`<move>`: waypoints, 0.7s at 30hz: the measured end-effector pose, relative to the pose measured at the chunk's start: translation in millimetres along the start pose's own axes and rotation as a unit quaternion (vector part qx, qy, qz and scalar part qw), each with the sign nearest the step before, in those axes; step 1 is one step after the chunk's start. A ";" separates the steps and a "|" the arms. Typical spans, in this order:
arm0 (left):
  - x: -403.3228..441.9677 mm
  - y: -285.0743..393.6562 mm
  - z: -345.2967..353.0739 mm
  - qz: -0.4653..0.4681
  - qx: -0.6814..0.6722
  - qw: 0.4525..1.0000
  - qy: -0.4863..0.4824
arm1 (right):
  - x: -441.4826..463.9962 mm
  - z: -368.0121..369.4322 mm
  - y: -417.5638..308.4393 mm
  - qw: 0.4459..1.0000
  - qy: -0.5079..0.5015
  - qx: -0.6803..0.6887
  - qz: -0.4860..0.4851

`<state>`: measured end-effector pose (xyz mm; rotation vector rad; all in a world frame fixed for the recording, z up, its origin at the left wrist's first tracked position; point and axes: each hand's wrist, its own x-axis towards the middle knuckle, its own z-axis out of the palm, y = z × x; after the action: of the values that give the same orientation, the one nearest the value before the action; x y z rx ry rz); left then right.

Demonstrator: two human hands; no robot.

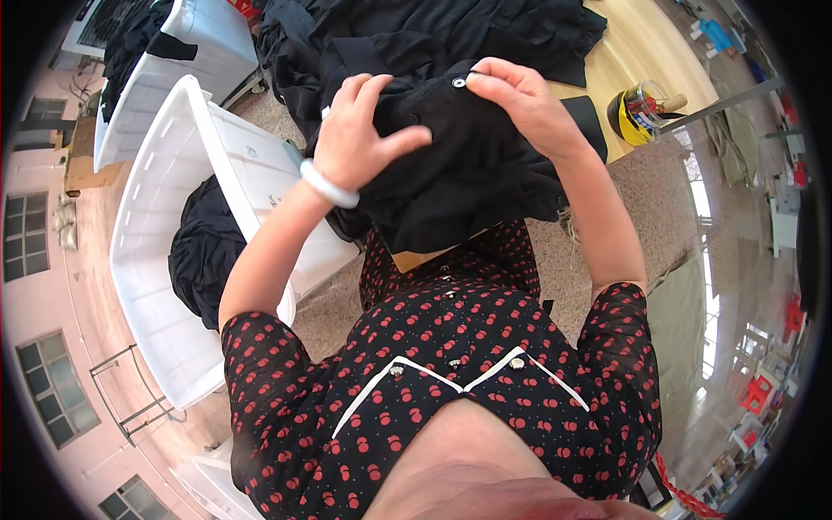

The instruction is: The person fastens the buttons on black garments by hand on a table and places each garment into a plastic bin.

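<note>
A black garment (451, 165) lies over the table edge in front of me, with a small light-rimmed button (459, 82) near its upper edge. My right hand (524, 100) pinches the cloth right beside this button, thumb and fingers pressed together. On the left part of the garment rests my left hand (360, 134), its thumb stretched out and its fingers apart; a pale band circles that wrist. More black clothes (520, 30) are heaped behind the garment at the top.
A white bin (165, 225) with dark cloth (206, 251) inside stands at the left, and another white bin (204, 52) is behind it. On the wooden table (646, 52) at the right sits a black-and-yellow container (633, 117) beside a metal bar (728, 102).
</note>
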<state>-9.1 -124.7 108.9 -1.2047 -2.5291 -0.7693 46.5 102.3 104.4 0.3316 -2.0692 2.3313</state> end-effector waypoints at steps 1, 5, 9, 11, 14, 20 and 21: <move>-8.3 9.4 -7.7 0.000 0.031 1.000 0.004 | -1.7 2.2 -6.6 0.999 0.009 0.032 -0.013; -22.8 37.3 -3.2 -0.046 -0.029 0.993 -0.101 | -5.5 27.8 -32.5 0.951 -0.042 0.305 0.032; -19.3 -8.9 2.4 0.022 -0.165 0.986 -0.026 | -11.8 53.6 -51.4 0.959 -0.074 0.274 -0.005; -12.2 -47.4 -39.7 -0.044 -0.218 0.973 0.066 | -10.2 36.8 -55.2 0.994 0.034 0.008 -0.102; -23.4 -117.9 -141.9 -0.170 -0.228 0.928 0.241 | -20.9 -7.3 -26.5 0.968 0.106 -0.201 -0.106; -170.7 -194.5 -375.9 -0.336 0.043 0.756 0.560 | -86.8 -73.4 6.3 0.867 0.056 -0.483 0.111; -193.6 -190.0 -401.2 -0.369 0.091 0.707 0.596 | -95.7 -87.3 13.8 0.846 0.077 -0.514 0.120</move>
<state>-38.6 -571.1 294.2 0.4637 -1.7049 -0.9421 124.8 199.2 66.2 -0.1513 -2.9595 0.9281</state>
